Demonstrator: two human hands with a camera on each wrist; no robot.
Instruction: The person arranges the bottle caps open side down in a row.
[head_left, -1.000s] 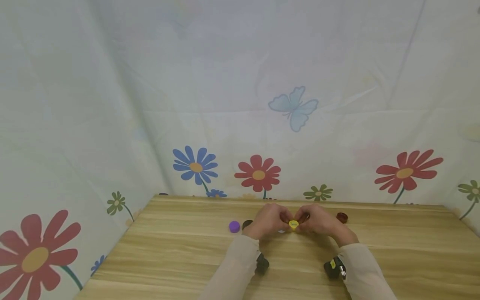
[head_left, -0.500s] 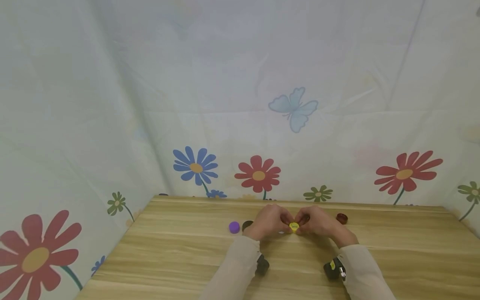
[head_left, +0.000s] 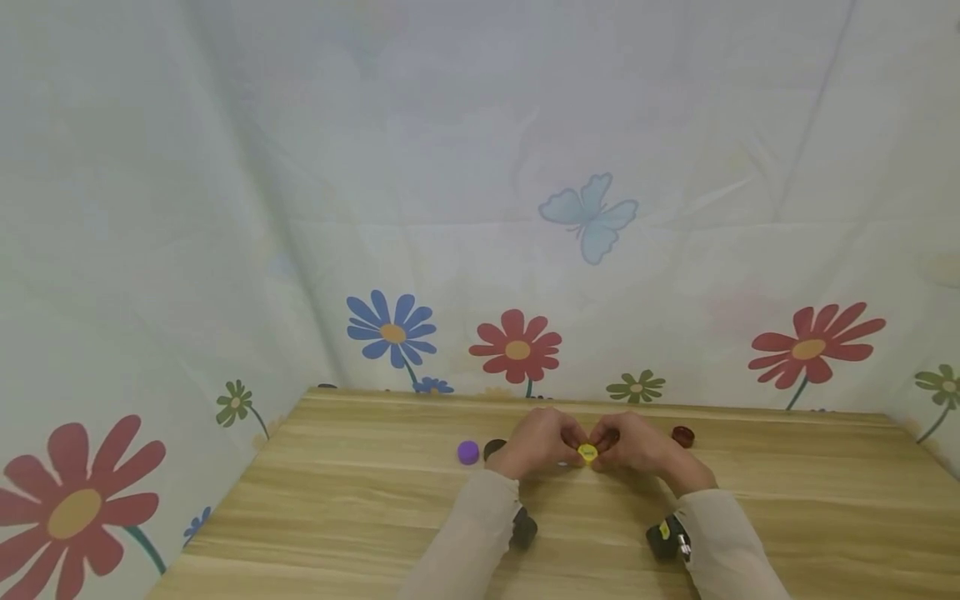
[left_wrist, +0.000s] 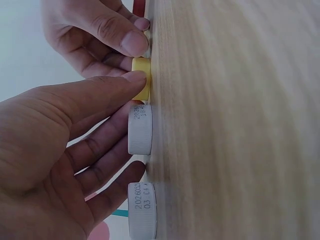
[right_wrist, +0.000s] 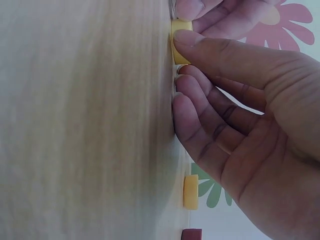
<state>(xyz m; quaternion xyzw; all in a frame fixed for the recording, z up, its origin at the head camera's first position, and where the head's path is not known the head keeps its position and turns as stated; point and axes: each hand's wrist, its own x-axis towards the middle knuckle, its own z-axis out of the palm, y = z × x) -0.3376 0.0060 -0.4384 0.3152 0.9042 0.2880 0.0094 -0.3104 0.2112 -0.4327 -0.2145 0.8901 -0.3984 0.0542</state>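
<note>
A yellow bottle cap stands between my two hands, low at the table surface. My left hand pinches it, with the thumb lying across its side in the left wrist view. From the other side my right hand pinches the same cap, its thumb pressed on the ridged side in the right wrist view. Beside the left fingers sits a white cap with printed digits. A second white cap, also printed, sits farther along. The far side of the yellow cap is hidden by fingers.
On the wooden table, a purple cap and a dark cap lie left of the hands. To the right lies a dark red cap. Another yellow cap shows in the right wrist view. Flowered cloth hangs behind.
</note>
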